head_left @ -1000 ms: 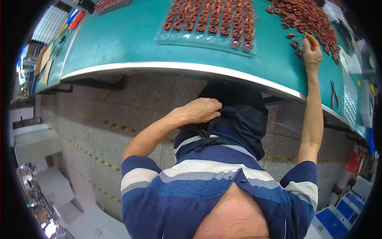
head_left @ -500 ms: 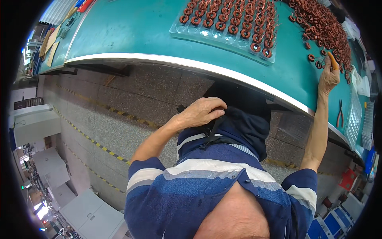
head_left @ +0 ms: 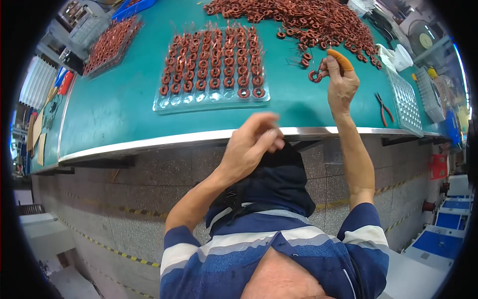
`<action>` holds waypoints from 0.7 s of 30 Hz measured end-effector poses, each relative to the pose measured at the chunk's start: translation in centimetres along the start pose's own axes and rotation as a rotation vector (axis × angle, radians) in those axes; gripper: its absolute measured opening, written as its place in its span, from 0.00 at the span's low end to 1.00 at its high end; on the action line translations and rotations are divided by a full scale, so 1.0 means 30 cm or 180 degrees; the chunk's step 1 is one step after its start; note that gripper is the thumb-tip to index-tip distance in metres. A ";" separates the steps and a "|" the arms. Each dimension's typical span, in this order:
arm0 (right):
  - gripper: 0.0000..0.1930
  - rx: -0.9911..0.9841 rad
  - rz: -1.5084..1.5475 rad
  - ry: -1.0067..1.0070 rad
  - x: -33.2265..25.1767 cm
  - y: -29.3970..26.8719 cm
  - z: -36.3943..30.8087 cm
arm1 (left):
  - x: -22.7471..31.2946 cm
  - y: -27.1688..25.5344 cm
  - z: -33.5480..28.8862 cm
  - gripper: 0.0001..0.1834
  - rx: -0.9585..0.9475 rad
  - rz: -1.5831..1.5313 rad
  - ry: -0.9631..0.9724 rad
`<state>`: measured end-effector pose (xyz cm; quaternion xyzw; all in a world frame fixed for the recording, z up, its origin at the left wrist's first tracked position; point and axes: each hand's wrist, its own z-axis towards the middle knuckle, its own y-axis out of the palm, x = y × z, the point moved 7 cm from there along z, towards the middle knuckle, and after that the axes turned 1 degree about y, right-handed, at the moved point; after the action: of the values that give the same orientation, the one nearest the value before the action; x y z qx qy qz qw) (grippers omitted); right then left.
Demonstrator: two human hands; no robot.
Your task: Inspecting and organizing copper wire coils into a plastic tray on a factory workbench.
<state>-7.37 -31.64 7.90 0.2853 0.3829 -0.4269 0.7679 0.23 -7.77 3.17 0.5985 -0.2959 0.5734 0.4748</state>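
My right hand [head_left: 342, 82], with an orange cover on one finger, pinches a copper-wound ring coil [head_left: 314, 76] by its upper side, over the green tabletop. Just behind it, a few loose coils lie in front of the large heap of coils [head_left: 323, 22]. My left hand [head_left: 251, 144] is over the near table edge, blurred, its fingers loosely curled and apart from the thumb; nothing shows in it. Ahead and to its left sits a clear plastic tray [head_left: 191, 103] with rows of coils standing in it; several pockets along its front row show no coil.
Pliers with red handles [head_left: 384, 110] lie right of my right forearm, beside an upright-leaning clear pocketed tray [head_left: 406, 102]. A white cup [head_left: 401, 58] stands behind that. Another coil-filled tray [head_left: 112, 47] and a blue bin [head_left: 133, 9] are at the far left.
The view has turned to the right. My right hand has come away from the heap with a coil. My left hand has risen from my lap to the table edge.
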 end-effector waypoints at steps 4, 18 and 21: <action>0.10 -0.0068 0.0328 0.0271 -0.076 0.103 -0.121 | 0.003 0.040 0.143 0.20 0.0482 -0.0169 0.0693; 0.12 -0.1703 -0.0744 0.0651 -0.110 0.235 -0.269 | -0.003 -0.054 0.051 0.11 -0.0212 0.0180 -0.0032; 0.11 -0.1591 -0.0675 0.0757 -0.134 0.239 -0.300 | -0.046 -0.039 0.014 0.14 -0.0132 -0.1103 -0.0418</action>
<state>-5.58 -19.60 7.13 0.0937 0.5911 -0.3608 0.7153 1.23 -7.97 1.61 0.6668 -0.2305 0.4365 0.5583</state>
